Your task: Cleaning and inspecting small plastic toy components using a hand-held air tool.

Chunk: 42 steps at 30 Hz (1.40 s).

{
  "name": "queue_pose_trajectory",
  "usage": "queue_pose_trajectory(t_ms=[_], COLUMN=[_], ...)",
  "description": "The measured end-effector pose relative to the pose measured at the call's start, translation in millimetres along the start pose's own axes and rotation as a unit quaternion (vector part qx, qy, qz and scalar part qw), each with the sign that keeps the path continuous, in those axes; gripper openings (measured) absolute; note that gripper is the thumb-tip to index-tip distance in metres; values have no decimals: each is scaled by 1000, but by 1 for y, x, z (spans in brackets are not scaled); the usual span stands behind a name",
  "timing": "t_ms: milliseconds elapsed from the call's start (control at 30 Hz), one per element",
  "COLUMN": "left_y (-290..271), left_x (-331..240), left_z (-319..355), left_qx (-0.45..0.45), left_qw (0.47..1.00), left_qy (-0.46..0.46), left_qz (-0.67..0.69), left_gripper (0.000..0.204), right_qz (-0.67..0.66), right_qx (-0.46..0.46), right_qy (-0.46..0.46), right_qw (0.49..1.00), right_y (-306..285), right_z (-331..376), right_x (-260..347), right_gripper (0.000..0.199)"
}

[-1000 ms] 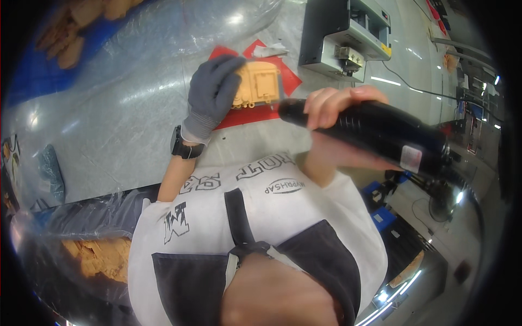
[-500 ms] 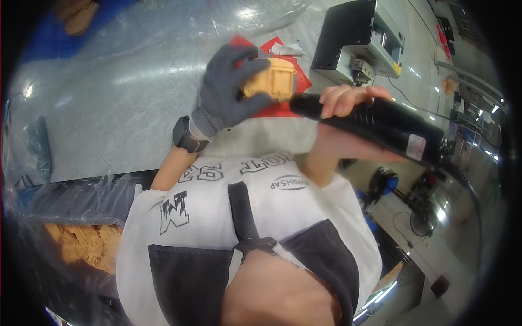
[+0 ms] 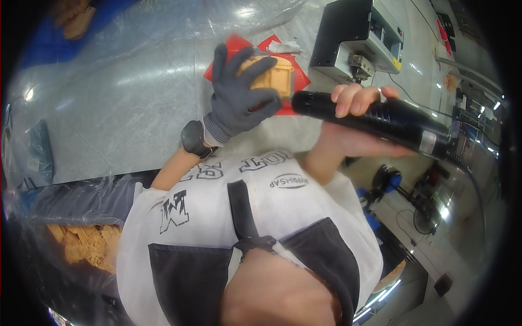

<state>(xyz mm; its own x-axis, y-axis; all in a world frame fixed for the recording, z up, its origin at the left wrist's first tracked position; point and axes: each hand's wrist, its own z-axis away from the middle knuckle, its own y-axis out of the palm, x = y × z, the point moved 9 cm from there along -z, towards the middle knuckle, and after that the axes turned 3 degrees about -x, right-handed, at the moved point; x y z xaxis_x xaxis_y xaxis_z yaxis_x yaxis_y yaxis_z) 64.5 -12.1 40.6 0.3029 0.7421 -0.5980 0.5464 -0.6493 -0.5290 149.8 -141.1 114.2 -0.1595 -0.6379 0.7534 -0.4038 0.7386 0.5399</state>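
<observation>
My left hand [image 3: 239, 89], in a dark grey knit glove, holds a yellow-orange moulded plastic part [image 3: 276, 77] between its thumb and fingers. The index finger stands off from the part, and the palm side is hidden. A boxy recess shows on the part's right side. My bare right hand [image 3: 356, 117] is wrapped round a black, thick-bodied corded hand tool [image 3: 391, 122]. The narrow front end of this tool sits just below and right of the part; whether they touch I cannot tell. Red sheets [image 3: 299, 81] lie on the grey table [image 3: 130, 108] beneath.
A black and grey bench machine [image 3: 353, 41] stands at the back right. Clear plastic film [image 3: 212, 32] covers the far table. A bin of yellow-orange pieces [image 3: 89, 247] sits at lower left, and a blue surface [image 3: 49, 43] at far left. The tool's cable [image 3: 478, 190] runs down the right.
My left hand has turned a little, its index finger lifting off and its thumb shifting right. The right hand and tool have moved slightly to the right.
</observation>
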Motion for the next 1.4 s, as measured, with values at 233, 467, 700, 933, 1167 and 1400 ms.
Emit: queue_pose_trajectory(t_ms=[233,467,700,933,1167,1400], left_y=[0,3,2,9,9,9], left_x=[0,1,0,19,21,19], left_z=[0,1,1,10,8,8], left_qx=[3,4,-4,29,31,15], left_qw=[1000,1000,1000,996,996,999], left_qy=[-11,-6,-24,-89,-79,-45], left_qz=[-4,19,0,-14,-15,10], left_gripper=[15,16,31,42,43,49], right_qz=[-1,12,14,25,34,-26], right_qx=[30,39,50,49,50,70], right_qy=[-3,5,7,1,23,1], right_qw=[1000,999,999,998,998,997], right_y=[5,6,7,6,4,12], right_z=[1,0,0,2,2,0], right_x=[0,0,-3,-5,-16,-19], right_gripper=[86,88,90,92,95,99])
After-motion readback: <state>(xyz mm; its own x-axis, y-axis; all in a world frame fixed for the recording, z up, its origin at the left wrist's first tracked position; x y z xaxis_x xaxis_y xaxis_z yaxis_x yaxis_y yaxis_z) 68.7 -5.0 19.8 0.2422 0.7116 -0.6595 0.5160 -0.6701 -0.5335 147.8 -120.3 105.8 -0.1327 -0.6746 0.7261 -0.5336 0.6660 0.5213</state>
